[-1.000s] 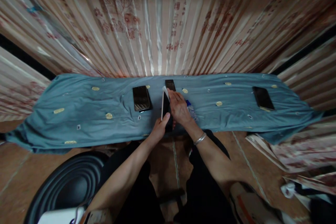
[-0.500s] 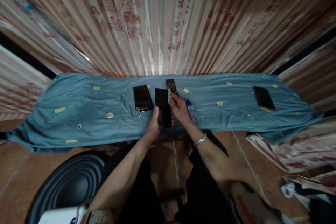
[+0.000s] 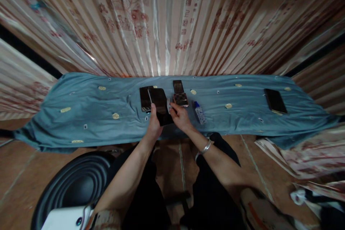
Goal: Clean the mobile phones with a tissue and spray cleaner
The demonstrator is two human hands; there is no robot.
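My left hand (image 3: pixel 154 124) is closed round the lower left side of a black smartphone (image 3: pixel 159 102), its thumb on the glossy front. Pinched in my right hand (image 3: pixel 181 116) is a small white cloth (image 3: pixel 168 105), held against the phone's right edge. Partly covered by the raised phone, a second dark phone (image 3: pixel 145 97) lies on the blue cloth-covered table (image 3: pixel 129 125). Just beyond my right hand sits an opened, hinged dark case or flip phone (image 3: pixel 179 89); I cannot tell which. A clear bottle with a blue cap (image 3: pixel 199 113) lies to the right of that hand.
Another dark phone (image 3: pixel 275 101) rests near the table's right end. Pleated, printed curtains (image 3: pixel 167 25) hang behind the table and at both sides. Below left are a round black ribbed stool (image 3: pixel 78 183) and a white device (image 3: pixel 64 219).
The held phone has swung left and tilted, now overlapping the second phone. My right hand followed it leftward with the white cloth, uncovering more of the hinged item. The view shifted slightly.
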